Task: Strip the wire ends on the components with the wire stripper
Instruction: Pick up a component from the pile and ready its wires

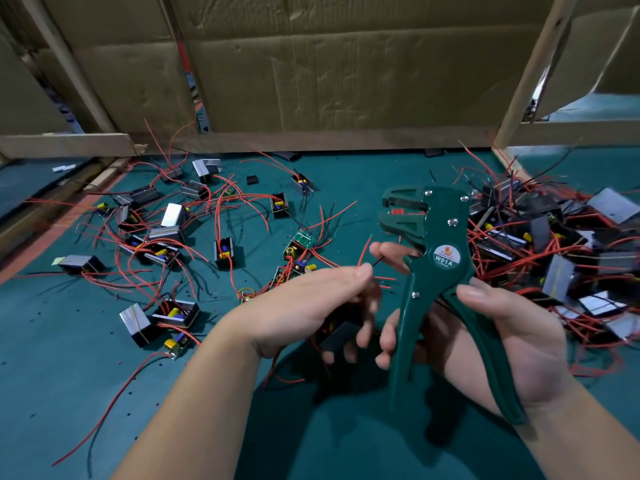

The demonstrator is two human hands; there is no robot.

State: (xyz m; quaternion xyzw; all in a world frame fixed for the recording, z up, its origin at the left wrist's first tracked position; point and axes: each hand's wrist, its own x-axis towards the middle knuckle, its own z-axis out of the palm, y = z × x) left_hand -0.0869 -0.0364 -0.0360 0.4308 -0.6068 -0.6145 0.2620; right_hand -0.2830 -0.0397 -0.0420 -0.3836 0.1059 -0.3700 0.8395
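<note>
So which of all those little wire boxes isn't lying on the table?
The dark box gripped in the left hand. The other boxes lie loose on the green table, scattered on the left or piled on the right.

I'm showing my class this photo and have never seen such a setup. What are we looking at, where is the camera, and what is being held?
No machine here: one camera, worn on a person's head, looks down at their two bare hands. The right hand grips a green wire stripper. The left hand holds a small dark component and pinches its thin wires. Other components with red wires lie scattered on the green mat, and a heap lies at right.
</note>
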